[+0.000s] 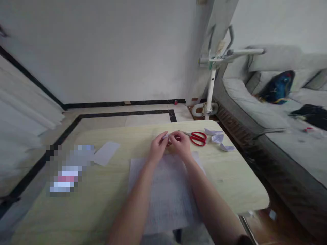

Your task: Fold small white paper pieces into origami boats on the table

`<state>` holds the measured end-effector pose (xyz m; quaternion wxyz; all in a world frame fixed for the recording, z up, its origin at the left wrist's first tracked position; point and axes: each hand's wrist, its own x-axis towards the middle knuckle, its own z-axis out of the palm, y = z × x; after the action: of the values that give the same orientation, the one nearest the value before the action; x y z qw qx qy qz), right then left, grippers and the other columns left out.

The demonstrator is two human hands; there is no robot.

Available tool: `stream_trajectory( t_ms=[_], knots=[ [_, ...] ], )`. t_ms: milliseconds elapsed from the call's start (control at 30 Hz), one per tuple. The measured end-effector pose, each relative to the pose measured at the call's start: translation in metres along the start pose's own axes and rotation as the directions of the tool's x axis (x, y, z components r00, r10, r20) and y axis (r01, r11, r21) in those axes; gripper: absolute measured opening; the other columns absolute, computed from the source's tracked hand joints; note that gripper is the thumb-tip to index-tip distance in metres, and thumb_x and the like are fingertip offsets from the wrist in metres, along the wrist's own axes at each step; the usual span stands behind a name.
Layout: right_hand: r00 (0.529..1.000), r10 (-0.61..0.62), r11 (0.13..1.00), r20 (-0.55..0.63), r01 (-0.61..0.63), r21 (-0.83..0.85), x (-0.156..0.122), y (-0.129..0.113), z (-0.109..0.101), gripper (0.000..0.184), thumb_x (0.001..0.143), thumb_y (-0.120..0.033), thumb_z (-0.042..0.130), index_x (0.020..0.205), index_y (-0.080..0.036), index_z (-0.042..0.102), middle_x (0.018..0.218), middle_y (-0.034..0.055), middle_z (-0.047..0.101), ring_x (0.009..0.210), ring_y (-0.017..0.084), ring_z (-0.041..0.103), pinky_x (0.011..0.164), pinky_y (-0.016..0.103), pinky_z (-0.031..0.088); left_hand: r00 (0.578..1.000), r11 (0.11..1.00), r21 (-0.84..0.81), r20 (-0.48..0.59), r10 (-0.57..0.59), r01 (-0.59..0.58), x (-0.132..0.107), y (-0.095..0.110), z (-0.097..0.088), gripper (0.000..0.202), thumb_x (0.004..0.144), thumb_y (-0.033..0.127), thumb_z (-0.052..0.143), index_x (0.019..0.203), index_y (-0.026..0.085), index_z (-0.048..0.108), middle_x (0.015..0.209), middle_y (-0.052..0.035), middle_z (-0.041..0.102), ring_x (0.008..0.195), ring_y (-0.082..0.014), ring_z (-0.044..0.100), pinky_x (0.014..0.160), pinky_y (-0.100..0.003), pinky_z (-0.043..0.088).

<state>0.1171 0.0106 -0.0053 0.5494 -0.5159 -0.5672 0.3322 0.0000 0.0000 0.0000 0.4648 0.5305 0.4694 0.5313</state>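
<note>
- Head view: pinches small white paper (166,136) between left hand (156,146) and right hand (182,144), with fingers curled nearly closed, just beyond large sheet (170,190) on table (237,183).
- Has red-handled scissors (193,136) just beside right hand, with folded paper scraps (217,138) farther right.

A small, whitish piece of paper (166,136) is being pinched between the left hand (157,146) and the right hand (182,145) over the counter (109,194), its blurred outline mostly hiding from view.

pale table (107,194), red-handled scissors (191,135), paper pieces (217,138), sheet (173,197)
</note>
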Motion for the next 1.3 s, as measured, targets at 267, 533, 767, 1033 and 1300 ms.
stream_trajectory(
  t_ms=[267,533,767,1033,1300],
  knots=[
    [0.999,0.038,0.999,-0.007,-0.037,0.04,-0.0009,0.0006,-0.0011,0.01,0.071,-0.026,0.055,0.067,-0.017,0.058,0.064,-0.001,0.058,0.06,0.013,0.052,0.057,0.024,0.041,0.998,0.998,-0.038,-0.043,-0.053,0.051,0.0005,-0.0022,-0.0007,0.03,0.076,0.037,0.062,0.094,0.013,0.064,0.077,-0.005,0.068,0.065,-0.0139,0.064,0.063,-0.025,0.052],
    [0.997,0.065,0.992,0.033,-0.068,0.108,0.002,0.004,-0.0037,0.006,0.068,-0.024,0.054,0.067,-0.018,0.054,0.06,-0.0032,0.053,0.057,0.012,0.049,0.055,0.024,0.039,0.998,0.997,-0.033,-0.01,-0.064,0.064,0.0015,-0.007,-0.0015,0.032,0.076,0.038,0.061,0.095,0.013,0.065,0.074,-0.0047,0.067,0.065,-0.015,0.065,0.064,-0.026,0.052],
    [0.997,0.075,0.997,0.016,-0.075,0.035,0.002,0.0043,-0.0031,0.01,0.069,-0.027,0.054,0.067,-0.018,0.057,0.061,-0.0013,0.056,0.058,0.013,0.05,0.056,0.025,0.039,0.998,0.997,-0.048,-0.026,-0.064,0.063,0.002,-0.006,-0.0017,0.031,0.077,0.038,0.059,0.093,0.013,0.066,0.079,-0.0057,0.068,0.063,-0.0143,0.064,0.062,-0.026,0.052],
    [0.986,0.156,0.977,0.05,-0.162,0.141,0.0022,0.0038,-0.0024,0.009,0.067,-0.025,0.052,0.062,-0.018,0.053,0.056,-0.0033,0.051,0.053,0.011,0.046,0.053,0.024,0.037,0.996,0.996,-0.017,0.042,-0.083,0.084,0.0003,-0.0074,-0.0034,0.036,0.077,0.038,0.059,0.102,0.013,0.067,0.078,-0.0049,0.069,0.071,-0.0159,0.064,0.068,-0.026,0.051],
    [0.974,0.176,0.911,0.141,-0.215,0.351,0.0017,0.0042,-0.0023,0.008,0.069,-0.026,0.054,0.066,-0.019,0.054,0.054,-0.0043,0.05,0.05,0.01,0.044,0.049,0.022,0.035,0.992,0.995,-0.048,-0.084,-0.096,0.092,0.0016,-0.0003,-0.0002,0.026,0.073,0.034,0.061,0.085,0.012,0.069,0.075,-0.0046,0.067,0.065,-0.0139,0.061,0.064,-0.025,0.05]
  ],
)
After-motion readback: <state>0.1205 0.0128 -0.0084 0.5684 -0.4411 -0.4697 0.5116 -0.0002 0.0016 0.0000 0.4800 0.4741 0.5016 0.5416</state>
